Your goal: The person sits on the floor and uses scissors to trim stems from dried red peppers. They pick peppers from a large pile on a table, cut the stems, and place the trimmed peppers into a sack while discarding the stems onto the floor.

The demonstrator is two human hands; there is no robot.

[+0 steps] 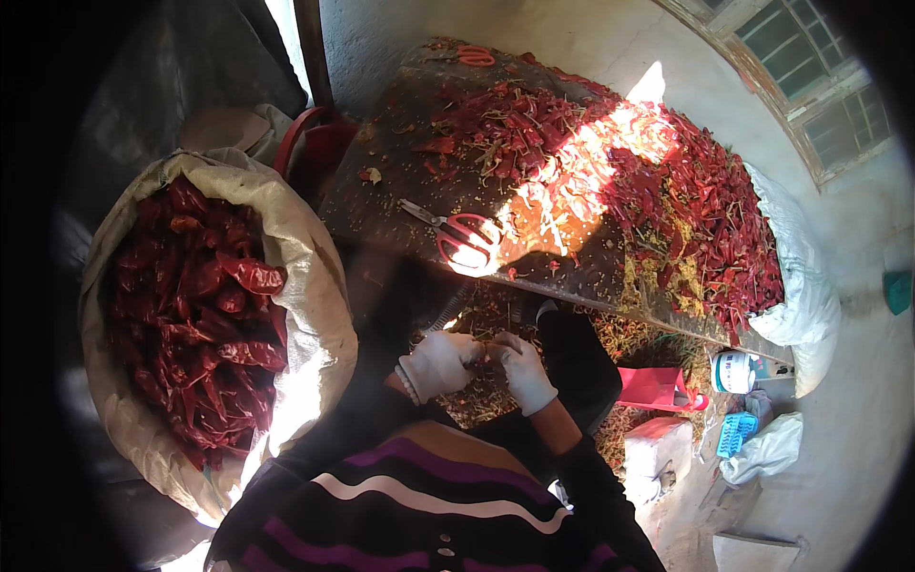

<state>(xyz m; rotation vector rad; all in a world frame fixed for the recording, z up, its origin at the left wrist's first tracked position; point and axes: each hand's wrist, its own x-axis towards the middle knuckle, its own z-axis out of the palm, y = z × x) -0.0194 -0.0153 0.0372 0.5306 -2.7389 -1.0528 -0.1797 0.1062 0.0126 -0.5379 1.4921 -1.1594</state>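
Note:
My left hand [439, 366] and my right hand [523, 372], both in white gloves, meet fingertip to fingertip over my lap. Their fingers are bent inward. A dark reddish bit shows between the fingertips, too small to tell what it is or which hand has it. Beyond them, a pair of scissors with red handles [457, 232] lies near the front edge of the dark wooden table [400, 164]. To the left stands a large woven sack [322, 300], its rim rolled down, full of dried red chili peppers [204, 314].
A heap of cut red chilies [708, 222] covers the table's right side, with a white sack [793, 264] at its end. Second scissors [475, 56] lie far back. Stems [629, 343] litter the floor. A red bag [650, 388], white bucket [733, 372] and blue basket [736, 433] stand right.

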